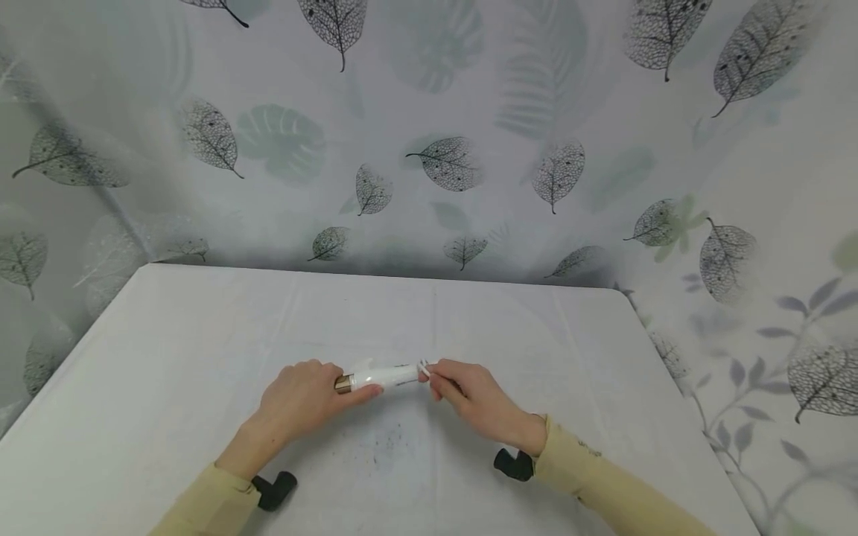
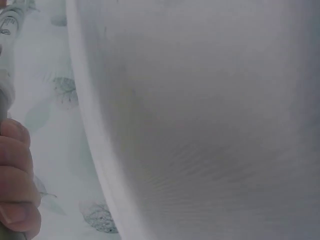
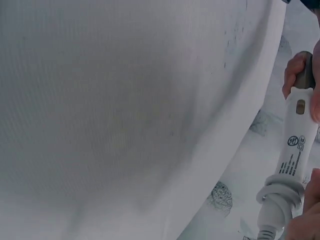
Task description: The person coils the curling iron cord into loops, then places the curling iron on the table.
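A white-handled curling iron (image 1: 387, 377) with a brownish barrel is held level above the table in the head view. My left hand (image 1: 298, 400) grips it around the barrel, thumb along the white handle; curled fingers (image 2: 17, 172) show at the left wrist view's edge. At the handle's other end, my right hand (image 1: 477, 397) pinches the white cord (image 1: 424, 368). In the right wrist view the cord (image 3: 281, 192) is looped round the handle's end, near printed marks and a small brown switch (image 3: 300, 107). Most of the barrel is hidden by the left hand.
A white-covered table (image 1: 221, 327) lies beneath both hands, with dark smudges (image 1: 389, 443) near its middle. Leaf-patterned curtain or sheeting (image 1: 429, 112) stands behind and at both sides. Black wrist devices (image 1: 276, 491) sit by both sleeves.
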`<action>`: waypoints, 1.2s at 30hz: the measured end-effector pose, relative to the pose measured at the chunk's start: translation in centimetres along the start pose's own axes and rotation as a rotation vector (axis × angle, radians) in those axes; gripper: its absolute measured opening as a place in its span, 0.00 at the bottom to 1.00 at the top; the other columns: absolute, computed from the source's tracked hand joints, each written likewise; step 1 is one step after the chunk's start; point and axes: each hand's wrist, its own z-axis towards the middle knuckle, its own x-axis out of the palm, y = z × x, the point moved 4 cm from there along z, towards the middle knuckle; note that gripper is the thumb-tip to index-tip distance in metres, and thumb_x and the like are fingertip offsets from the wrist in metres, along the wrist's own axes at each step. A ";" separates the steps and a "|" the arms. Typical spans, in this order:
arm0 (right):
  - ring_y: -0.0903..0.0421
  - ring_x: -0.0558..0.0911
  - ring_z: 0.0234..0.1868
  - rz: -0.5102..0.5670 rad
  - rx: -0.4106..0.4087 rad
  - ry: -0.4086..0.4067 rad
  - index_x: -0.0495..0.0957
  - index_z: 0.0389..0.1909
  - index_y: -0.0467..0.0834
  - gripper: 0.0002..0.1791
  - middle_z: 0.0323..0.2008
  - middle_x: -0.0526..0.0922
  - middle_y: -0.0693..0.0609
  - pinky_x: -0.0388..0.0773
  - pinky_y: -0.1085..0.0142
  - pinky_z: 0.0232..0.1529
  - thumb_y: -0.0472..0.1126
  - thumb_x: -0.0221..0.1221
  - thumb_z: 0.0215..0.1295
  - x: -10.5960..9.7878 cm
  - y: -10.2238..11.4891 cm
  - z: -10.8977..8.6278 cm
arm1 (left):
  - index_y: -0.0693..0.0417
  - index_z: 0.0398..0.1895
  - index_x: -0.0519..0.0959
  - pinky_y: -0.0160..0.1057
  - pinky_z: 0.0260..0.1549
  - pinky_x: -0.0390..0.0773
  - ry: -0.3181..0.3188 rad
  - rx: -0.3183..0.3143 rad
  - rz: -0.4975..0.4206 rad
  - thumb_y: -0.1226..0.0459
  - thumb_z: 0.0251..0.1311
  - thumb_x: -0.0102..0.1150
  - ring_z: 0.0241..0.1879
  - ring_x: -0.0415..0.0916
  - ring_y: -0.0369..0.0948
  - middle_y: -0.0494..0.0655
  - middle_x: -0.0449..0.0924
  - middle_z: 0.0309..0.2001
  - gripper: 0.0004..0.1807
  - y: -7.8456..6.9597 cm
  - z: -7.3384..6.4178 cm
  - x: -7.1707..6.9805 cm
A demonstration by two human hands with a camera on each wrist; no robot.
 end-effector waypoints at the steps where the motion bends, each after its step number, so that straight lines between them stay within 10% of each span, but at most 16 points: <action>1: 0.66 0.65 0.25 0.022 0.011 0.006 0.79 0.41 0.45 0.08 0.27 0.75 0.52 0.65 0.71 0.30 0.37 0.50 0.78 0.1 -0.1 -0.1 | 0.46 0.14 0.66 0.37 0.15 0.57 -0.007 -0.001 0.007 0.21 0.48 0.49 0.15 0.58 0.37 0.39 0.57 0.16 0.39 0.0 0.0 -0.1; 17: 0.57 0.57 0.20 0.748 0.417 0.148 0.71 0.57 0.32 0.28 0.22 0.65 0.54 0.62 0.68 0.30 0.54 0.42 0.80 1.8 -2.5 -1.6 | 0.45 0.14 0.63 0.37 0.15 0.56 -0.078 -0.047 0.004 0.17 0.45 0.42 0.16 0.57 0.38 0.39 0.56 0.16 0.42 1.0 -0.1 -1.1; 25: 0.58 0.69 0.26 0.657 0.436 0.181 0.78 0.50 0.32 0.28 0.21 0.70 0.54 0.69 0.62 0.46 0.54 0.45 0.79 2.3 -3.6 -1.9 | 0.45 0.14 0.64 0.37 0.16 0.57 -0.063 -0.013 0.001 0.22 0.48 0.52 0.16 0.56 0.37 0.38 0.54 0.16 0.38 1.0 -0.2 -1.6; 36: 0.58 0.69 0.21 0.421 0.480 0.253 0.82 0.30 0.35 0.35 0.16 0.71 0.54 0.69 0.68 0.31 0.63 0.47 0.75 2.6 -5.5 -1.1 | 0.44 0.14 0.62 0.36 0.15 0.56 -0.106 0.047 0.025 0.19 0.48 0.46 0.15 0.55 0.36 0.37 0.52 0.16 0.39 0.2 -0.2 -1.7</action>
